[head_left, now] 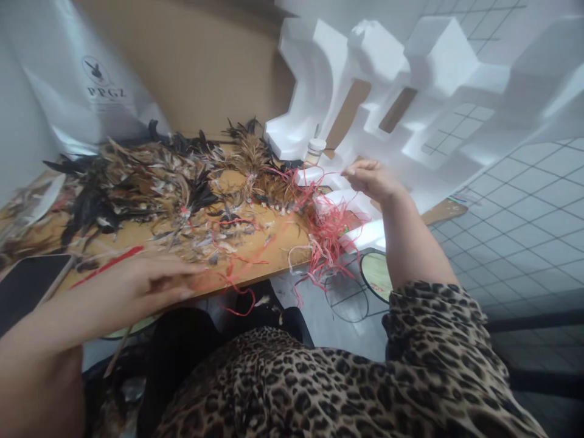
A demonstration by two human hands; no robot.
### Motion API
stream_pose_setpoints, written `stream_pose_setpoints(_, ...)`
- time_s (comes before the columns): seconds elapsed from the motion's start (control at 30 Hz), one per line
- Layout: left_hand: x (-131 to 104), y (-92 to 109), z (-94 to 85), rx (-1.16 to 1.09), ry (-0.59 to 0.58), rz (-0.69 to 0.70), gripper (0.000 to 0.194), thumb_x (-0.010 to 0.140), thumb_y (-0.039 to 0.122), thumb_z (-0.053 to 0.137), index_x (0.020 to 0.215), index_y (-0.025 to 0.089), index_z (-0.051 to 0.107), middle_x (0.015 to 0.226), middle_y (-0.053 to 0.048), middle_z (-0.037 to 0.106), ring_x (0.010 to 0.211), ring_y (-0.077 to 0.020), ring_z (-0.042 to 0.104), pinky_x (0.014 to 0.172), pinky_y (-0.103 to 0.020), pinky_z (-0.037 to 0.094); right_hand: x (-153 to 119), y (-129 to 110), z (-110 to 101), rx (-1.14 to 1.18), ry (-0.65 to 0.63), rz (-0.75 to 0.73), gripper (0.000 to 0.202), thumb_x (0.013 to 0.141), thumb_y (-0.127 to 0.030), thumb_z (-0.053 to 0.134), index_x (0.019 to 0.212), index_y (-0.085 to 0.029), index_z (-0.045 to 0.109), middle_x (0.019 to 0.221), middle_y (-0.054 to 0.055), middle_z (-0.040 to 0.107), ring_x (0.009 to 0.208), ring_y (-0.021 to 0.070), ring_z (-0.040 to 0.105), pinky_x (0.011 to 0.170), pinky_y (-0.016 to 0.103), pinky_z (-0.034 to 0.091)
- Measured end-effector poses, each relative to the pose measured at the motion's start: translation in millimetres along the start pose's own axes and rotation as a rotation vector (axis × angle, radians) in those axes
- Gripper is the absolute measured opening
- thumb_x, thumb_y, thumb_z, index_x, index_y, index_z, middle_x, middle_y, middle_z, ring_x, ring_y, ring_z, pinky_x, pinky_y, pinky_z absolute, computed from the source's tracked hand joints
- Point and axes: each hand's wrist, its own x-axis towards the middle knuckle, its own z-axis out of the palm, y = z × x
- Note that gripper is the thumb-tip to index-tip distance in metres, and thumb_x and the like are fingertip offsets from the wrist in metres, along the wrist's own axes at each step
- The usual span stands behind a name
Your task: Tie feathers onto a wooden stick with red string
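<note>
My right hand (371, 177) is raised over the right end of the table, its fingertips pinched together on a thin red string (329, 175). Below it, a tangled bunch of red and pink strings (335, 228) hangs over the table edge by the white foam. My left hand (157, 281) is at the front edge, fingers stretched out and apart. Loose red strings (237, 283) lie just beyond its fingertips, partly blurred; I cannot make out whether the fingers touch them. Behind, brown and black feathers (182, 176) cover much of the wooden table (274, 237), some in tied clusters.
A phone (31, 286) lies at the left edge, near a red strip (109, 264). A small lidded jar (315, 151) stands beside a large moulded foam piece (410, 140). A printed white bag (91, 79) stands at the back left. A round green-topped thing (378, 277) is below the table.
</note>
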Motion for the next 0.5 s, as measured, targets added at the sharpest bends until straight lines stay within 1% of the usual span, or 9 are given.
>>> stream_pose_setpoints(0.03, 9, 12, 4.5, 0.068, -0.071, 0.041, 0.036, 0.063, 0.043, 0.076, 0.096, 0.030, 0.074, 0.089, 0.000, 0.071, 0.069, -0.0168, 0.063, 0.061, -0.024, 0.050, 0, -8, 10, -0.035, -0.044, -0.019, 0.028, 0.065, -0.036, 0.078, 0.076, -0.013, 0.069, 0.042, -0.007, 0.036, 0.041, 0.0029, 0.027, 0.041, 0.021, 0.018)
stream_pose_setpoints(0.1, 29, 38, 13.7, 0.071, 0.004, 0.087, 0.049, 0.069, 0.045, 0.071, 0.114, 0.027, 0.068, 0.081, -0.002, 0.068, 0.060, -0.0143, 0.057, 0.056, -0.026, 0.047, -1, -27, 34, -0.119, -0.157, -0.053, 0.026, 0.067, -0.036, 0.077, 0.077, -0.013, 0.070, 0.046, -0.006, 0.043, 0.044, 0.0032, 0.033, 0.042, 0.021, 0.023)
stream_pose_setpoints(0.13, 41, 51, 19.9, 0.010, 0.054, 0.069, 0.054, 0.072, 0.045, 0.069, 0.122, 0.025, 0.063, 0.079, -0.003, 0.067, 0.060, -0.0141, 0.057, 0.057, -0.026, 0.047, -1, -36, 47, -0.162, -0.224, -0.071, 0.026, 0.068, -0.035, 0.076, 0.078, -0.013, 0.070, 0.049, -0.004, 0.048, 0.046, 0.0037, 0.037, 0.044, 0.021, 0.026)
stream_pose_setpoints(0.2, 65, 77, 36.8, -0.266, 0.104, 0.077, 0.058, 0.075, 0.044, 0.066, 0.128, 0.021, 0.057, 0.082, -0.005, 0.067, 0.061, -0.0134, 0.057, 0.059, -0.027, 0.048, -2, -53, 73, -0.224, -0.355, -0.131, 0.026, 0.069, -0.036, 0.076, 0.078, -0.012, 0.071, 0.058, -0.002, 0.057, 0.053, 0.0049, 0.045, 0.049, 0.021, 0.033)
stream_pose_setpoints(0.23, 77, 88, 46.9, -0.421, 0.064, 0.093, 0.057, 0.076, 0.045, 0.065, 0.125, 0.019, 0.057, 0.081, -0.005, 0.066, 0.060, -0.0128, 0.057, 0.059, -0.027, 0.048, -2, -60, 85, -0.250, -0.419, -0.165, 0.026, 0.070, -0.037, 0.075, 0.079, -0.012, 0.071, 0.062, 0.000, 0.060, 0.057, 0.0058, 0.048, 0.051, 0.021, 0.035)
stream_pose_setpoints(0.3, 95, 104, 65.8, -0.672, -0.151, 0.094, 0.047, 0.076, 0.044, 0.065, 0.112, 0.014, 0.063, 0.069, -0.004, 0.062, 0.054, -0.0109, 0.053, 0.053, -0.025, 0.045, 0, -68, 102, -0.290, -0.529, -0.215, 0.028, 0.072, -0.038, 0.072, 0.082, -0.012, 0.071, 0.068, 0.001, 0.064, 0.063, 0.0074, 0.052, 0.056, 0.021, 0.039)
stream_pose_setpoints(0.37, 105, 107, 74.7, -0.859, -0.282, 0.044, 0.030, 0.079, 0.041, 0.063, 0.090, 0.012, 0.065, 0.052, 0.002, 0.049, 0.044, -0.0070, 0.042, 0.044, -0.021, 0.035, 4, -66, 105, -0.321, -0.579, -0.222, 0.030, 0.073, -0.040, 0.072, 0.083, -0.012, 0.071, 0.068, 0.002, 0.065, 0.064, 0.0082, 0.053, 0.056, 0.021, 0.040)
stream_pose_setpoints(0.4, 106, 104, 73.0, -0.942, -0.274, 0.015, 0.025, 0.080, 0.038, 0.062, 0.080, 0.013, 0.063, 0.046, 0.005, 0.038, 0.039, -0.0051, 0.033, 0.041, -0.020, 0.028, 7, -62, 101, -0.330, -0.572, -0.205, 0.031, 0.072, -0.040, 0.072, 0.082, -0.012, 0.071, 0.066, 0.001, 0.064, 0.062, 0.0081, 0.052, 0.055, 0.021, 0.039)
stream_pose_setpoints(0.5, 94, 75, 42.2, -1.120, -0.029, -0.014, 0.019, 0.081, 0.029, 0.061, 0.069, 0.016, 0.055, 0.044, 0.008, 0.014, 0.037, -0.0033, 0.013, 0.040, -0.021, 0.013, 13, -35, 69, -0.320, -0.436, -0.082, 0.031, 0.069, -0.041, 0.074, 0.079, -0.012, 0.070, 0.056, -0.001, 0.057, 0.053, 0.0067, 0.044, 0.048, 0.022, 0.033)
